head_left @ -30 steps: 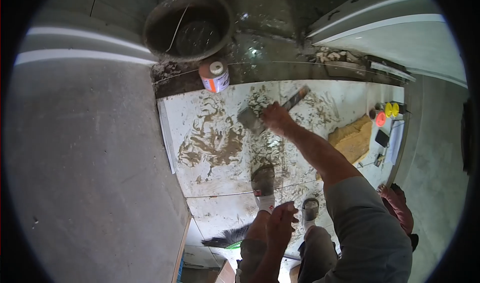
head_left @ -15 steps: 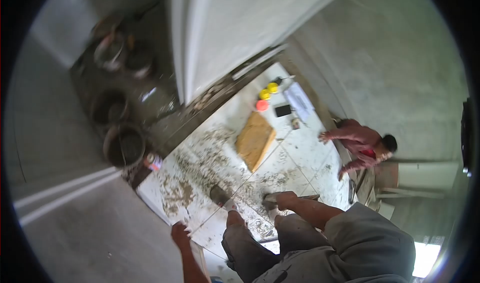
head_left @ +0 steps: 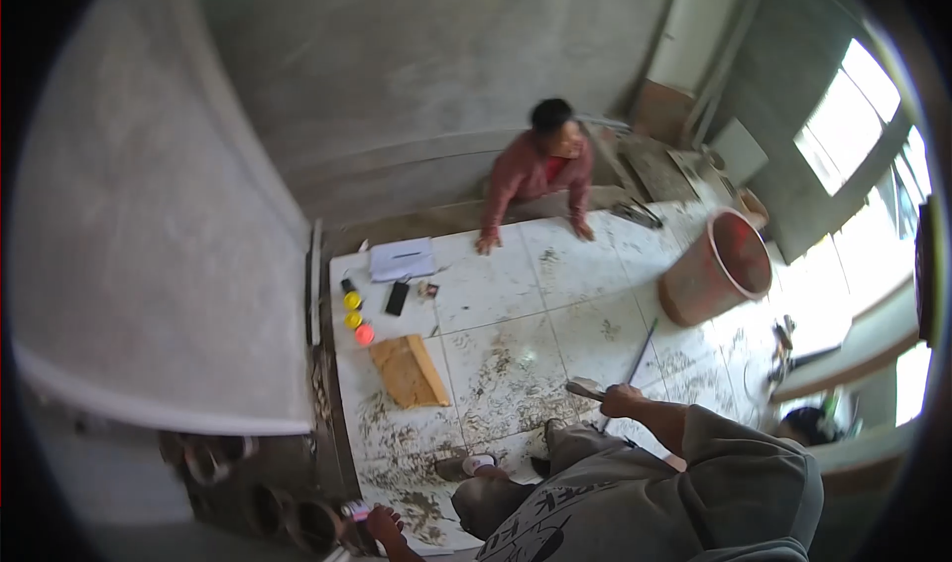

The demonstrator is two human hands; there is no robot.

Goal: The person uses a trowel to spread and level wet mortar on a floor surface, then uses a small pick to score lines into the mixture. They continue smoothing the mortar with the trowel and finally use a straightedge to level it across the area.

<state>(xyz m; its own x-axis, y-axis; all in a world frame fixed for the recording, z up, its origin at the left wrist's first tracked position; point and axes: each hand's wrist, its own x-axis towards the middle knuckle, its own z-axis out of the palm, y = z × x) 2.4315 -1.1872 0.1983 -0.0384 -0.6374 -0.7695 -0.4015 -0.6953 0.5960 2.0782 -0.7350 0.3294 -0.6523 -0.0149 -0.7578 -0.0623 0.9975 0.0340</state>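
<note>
My right hand (head_left: 622, 401) is closed around a grey trowel (head_left: 585, 387), held over the smeared white tiles (head_left: 501, 364). A thin stick (head_left: 643, 352) runs just beyond that hand and partly behind it. At the lower left, my left hand (head_left: 385, 524) has its fingers apart and slightly bent, with nothing visible in it. Next to its fingertips is a pink and white container (head_left: 354, 510); whether they touch I cannot tell. A tan sponge-like slab (head_left: 410, 372) lies on the tiles between my feet and the small jars.
A person in a red top (head_left: 540, 175) leans with both hands on the far tile edge. A large reddish bucket (head_left: 716, 267) stands at the right. Papers (head_left: 402, 259), a black phone (head_left: 397, 298), yellow lids (head_left: 353, 310) and a red lid (head_left: 364, 335) lie left. Dark buckets (head_left: 315, 524) sit lower left.
The view has swung right, bringing the reddish bucket and windows into sight. My right hand has moved off the smeared area with the trowel. My left hand is now beside the pink and white container.
</note>
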